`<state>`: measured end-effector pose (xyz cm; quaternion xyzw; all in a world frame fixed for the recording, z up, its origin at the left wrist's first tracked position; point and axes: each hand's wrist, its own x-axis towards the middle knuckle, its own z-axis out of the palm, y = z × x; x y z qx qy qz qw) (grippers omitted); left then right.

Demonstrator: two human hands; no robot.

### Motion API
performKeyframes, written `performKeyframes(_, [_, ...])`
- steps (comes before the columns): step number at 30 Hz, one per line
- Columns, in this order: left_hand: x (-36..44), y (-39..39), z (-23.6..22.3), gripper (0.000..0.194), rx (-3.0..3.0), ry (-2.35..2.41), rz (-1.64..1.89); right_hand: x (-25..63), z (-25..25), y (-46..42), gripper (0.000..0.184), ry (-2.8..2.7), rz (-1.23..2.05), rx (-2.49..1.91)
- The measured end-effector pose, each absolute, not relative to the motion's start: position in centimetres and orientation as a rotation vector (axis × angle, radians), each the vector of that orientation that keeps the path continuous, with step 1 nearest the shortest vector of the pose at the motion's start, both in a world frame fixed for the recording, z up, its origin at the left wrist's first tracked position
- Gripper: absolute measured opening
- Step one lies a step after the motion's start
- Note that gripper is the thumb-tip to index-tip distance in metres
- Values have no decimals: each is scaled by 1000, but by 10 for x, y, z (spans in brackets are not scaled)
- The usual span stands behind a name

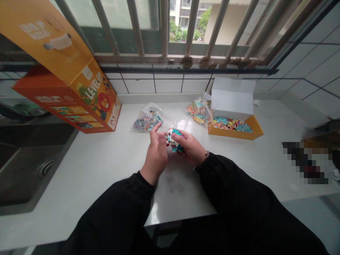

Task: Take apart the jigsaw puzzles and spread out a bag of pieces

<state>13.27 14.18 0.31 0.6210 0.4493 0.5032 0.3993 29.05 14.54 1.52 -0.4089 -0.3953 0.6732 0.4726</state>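
Observation:
A small stack of jigsaw puzzle pieces (pixel 175 136), teal, white and dark red, is held over the counter between my two hands. My right hand (pixel 191 146) grips the stack from the right, its thumb pressed on top. At the left side of the stack, my left hand (pixel 157 153) is curled with its fingers against the pieces and one finger raised. Its inner fingertips are partly hidden. Just beyond my hands lies a clear bag of puzzle pieces (pixel 147 122). A second clear bag of pieces (pixel 198 110) leans by an open yellow-orange box (pixel 236 134) with loose pieces inside.
A large orange puzzle box (pixel 87 102) stands at the left with its flap raised. Beside it is a sink (pixel 18 170). The white counter (pixel 111 177) meets a tiled wall below a barred window (pixel 164 32). Dark, pixelated things (pixel 305 164) lie at the right.

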Motion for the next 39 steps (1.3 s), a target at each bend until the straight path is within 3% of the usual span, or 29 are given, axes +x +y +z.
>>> performKeyframes(3, [122,154,10,56,1808,1318,1193,304,18,145,59,-965,1737,-958])
performKeyframes(7, [105,174,14,74,2113,1603,841,314,22,136,70,-984,1859,-849])
performKeyframes(10, [97,184,11,72,2244,1699,719,315,23,125,71,-988,1894,-816])
performKeyframes(18, [87,181,-4,29,2234,1575,1051,308,9,93,73,-940,1889,-881])
performKeyframes(24, [81,161,-1,26,2224,1500,1142,299,9,73,71,-878,1796,-891])
performKeyframes(29, [104,175,-6,51,2247,1336,1176,290,8,64,71,-831,1750,-868])
performKeyframes(34, [111,179,-10,42,2138,1261,1216,284,7,54,73,-805,1680,-902])
performKeyframes(39, [75,123,-6,42,1983,1297,1308,278,13,45,75,-831,1701,-946])
